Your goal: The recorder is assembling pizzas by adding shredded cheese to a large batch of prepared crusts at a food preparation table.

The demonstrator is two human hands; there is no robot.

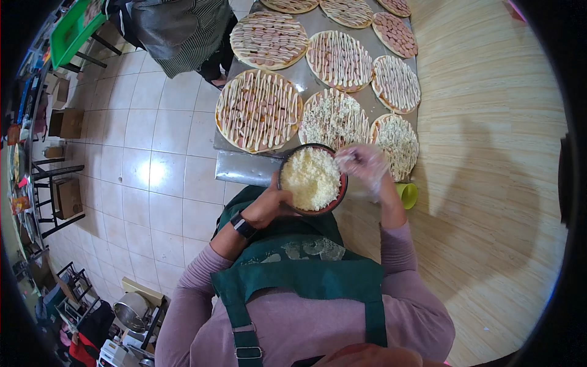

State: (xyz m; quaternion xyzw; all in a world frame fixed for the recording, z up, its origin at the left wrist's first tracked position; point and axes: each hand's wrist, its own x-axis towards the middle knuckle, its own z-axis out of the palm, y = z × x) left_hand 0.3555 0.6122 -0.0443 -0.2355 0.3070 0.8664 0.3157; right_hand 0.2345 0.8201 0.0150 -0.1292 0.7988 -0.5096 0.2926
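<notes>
Near L, a steel basin [131, 311] by dark-framed furniture; pale tile floor [165, 140] runs up the L side, shiny w/ light glare. On the R, wood-grain surface [489, 92] w/ a big soft shadow across it. Ahead, metal-topped table [244, 166], its near L strip bare & dented-looking. Cardboard box [66, 122] at L; far L, co-worker in striped garment [183, 40] next to table, green tray [76, 30] beyond

Bowl [343, 188], dark outside & reddish inside, is held at table's near edge, full of fine off-white shreds [309, 183] w/ a shallow dip. L hand [267, 202] clamped on bowl's near L side; R hand [365, 165], in clear glove, at its R rim, fingers bunched, can't tell if anything's in them. Hands apart, bowl btwn. Lime-green cup [408, 196] just nearer than R pizza

Near row: middle pizza [335, 119] & R pizza [396, 147] strewn w/ shreds, L pizza [258, 110] in white sauce lines over sliced sausage. Next row, same lines; far R pizza [395, 35] covered in round pink slices
</notes>
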